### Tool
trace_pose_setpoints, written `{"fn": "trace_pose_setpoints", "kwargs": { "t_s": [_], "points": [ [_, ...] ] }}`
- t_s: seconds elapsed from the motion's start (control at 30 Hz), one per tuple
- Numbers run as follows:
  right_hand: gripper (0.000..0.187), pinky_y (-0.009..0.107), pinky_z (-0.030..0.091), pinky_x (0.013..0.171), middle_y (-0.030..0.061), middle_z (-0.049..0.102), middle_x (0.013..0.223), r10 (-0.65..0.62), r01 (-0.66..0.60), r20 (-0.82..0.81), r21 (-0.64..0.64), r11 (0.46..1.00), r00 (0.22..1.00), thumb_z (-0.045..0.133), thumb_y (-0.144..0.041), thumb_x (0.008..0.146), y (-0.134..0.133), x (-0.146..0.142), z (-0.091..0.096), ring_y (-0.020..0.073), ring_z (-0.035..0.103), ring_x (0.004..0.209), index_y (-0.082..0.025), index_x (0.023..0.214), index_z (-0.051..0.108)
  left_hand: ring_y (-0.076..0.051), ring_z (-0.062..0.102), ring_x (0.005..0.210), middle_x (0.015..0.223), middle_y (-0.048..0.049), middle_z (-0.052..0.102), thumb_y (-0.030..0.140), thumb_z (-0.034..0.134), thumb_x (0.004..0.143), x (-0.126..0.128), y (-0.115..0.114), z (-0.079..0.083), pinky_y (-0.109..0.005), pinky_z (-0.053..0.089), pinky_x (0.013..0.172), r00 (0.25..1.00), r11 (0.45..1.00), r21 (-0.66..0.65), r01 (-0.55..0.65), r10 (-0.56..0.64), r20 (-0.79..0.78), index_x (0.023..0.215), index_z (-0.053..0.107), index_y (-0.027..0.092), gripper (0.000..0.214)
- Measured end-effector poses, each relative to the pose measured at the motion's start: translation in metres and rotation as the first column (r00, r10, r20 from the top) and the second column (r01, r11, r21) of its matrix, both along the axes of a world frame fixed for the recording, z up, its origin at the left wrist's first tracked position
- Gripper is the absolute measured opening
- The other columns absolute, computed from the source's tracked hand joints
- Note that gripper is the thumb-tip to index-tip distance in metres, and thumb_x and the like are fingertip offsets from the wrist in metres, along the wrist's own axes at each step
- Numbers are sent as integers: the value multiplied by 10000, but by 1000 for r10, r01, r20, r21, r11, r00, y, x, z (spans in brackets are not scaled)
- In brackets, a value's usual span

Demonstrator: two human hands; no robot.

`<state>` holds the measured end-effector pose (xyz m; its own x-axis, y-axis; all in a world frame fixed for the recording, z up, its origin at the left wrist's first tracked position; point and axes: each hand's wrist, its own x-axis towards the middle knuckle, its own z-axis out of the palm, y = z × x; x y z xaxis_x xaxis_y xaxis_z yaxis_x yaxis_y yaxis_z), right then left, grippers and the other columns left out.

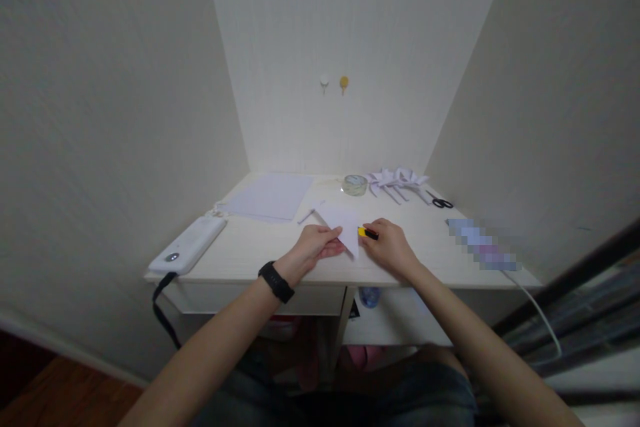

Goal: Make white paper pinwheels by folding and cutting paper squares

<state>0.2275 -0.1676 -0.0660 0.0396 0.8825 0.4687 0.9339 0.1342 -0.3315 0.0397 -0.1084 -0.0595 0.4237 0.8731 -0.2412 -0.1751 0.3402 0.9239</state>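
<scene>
Pinched between the thumb and fingers of my left hand (316,243) is a piece of white paper (344,221), folded or lifted along its lower left edge. My right hand (389,245) is closed around a small yellow-and-black utility knife (369,233). The knife's yellow end touches or nearly touches the paper's right edge; its blade is too small to make out. A narrow rolled or folded paper strip (306,216) lies just beyond my left hand.
White sheets (267,196) lie at the back left. A tape roll (354,185), folded paper pieces (397,180) and black-handled scissors (440,201) are at the back right. A white device (190,245) with a strap sits left; a blurred-out object (483,245) with a cable lies right. Walls enclose the desk (280,267).
</scene>
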Motion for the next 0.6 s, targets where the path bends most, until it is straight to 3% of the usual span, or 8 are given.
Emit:
{"fn": "trace_pose_setpoints", "kwargs": {
  "t_s": [0.3, 0.6],
  "points": [
    [215, 286, 472, 810, 67, 726, 1003, 136, -136, -9, -23, 990, 991, 642, -214, 820, -17, 6, 12, 199, 659, 902, -216, 1004, 753, -169, 704, 667, 768, -147, 719, 93, 750, 778, 9, -2, 2, -298, 617, 729, 967, 982, -3, -187, 184, 174, 727, 644, 53, 124],
    [194, 281, 472, 789, 82, 714, 977, 141, -143, -61, -14, 990, 988, 659, -258, 842, -21, 6, 7, 198, 653, 872, -188, 998, 751, -120, 677, 728, 721, -41, 667, -28, 701, 760, 22, -7, -4, -306, 562, 900, 913, 969, -53, -241, 245, 325, 668, 578, 105, 203]
  ]
}}
